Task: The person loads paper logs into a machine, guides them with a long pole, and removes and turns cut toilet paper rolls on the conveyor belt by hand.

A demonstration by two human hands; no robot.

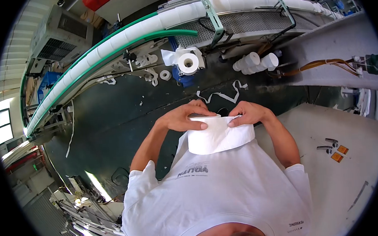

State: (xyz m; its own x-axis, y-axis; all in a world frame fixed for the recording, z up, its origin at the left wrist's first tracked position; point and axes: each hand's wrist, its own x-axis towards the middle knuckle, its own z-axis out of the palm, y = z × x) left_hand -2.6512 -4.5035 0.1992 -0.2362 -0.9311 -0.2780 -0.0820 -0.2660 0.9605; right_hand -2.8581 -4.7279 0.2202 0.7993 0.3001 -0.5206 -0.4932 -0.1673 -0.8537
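A white toilet paper roll (221,135), or a wide loop of its paper, is held in front of my white T-shirt. My left hand (187,117) pinches its upper left edge, thumb on the near side and fingers behind. On the upper right edge, my right hand (247,114) grips the paper the same way, its thumb pressed on the outer face. Both hands are closed, a short gap apart. Whether a core lies inside is hidden from me.
A conveyor (151,24) with green rails carries a long row of white rolls. Beyond my hands, another paper roll (188,63) sits among torn paper. Stacked rolls (256,63) lie right of it. A paper strip (223,93) is on the dark floor. A grey cabinet (324,129) stands at right.
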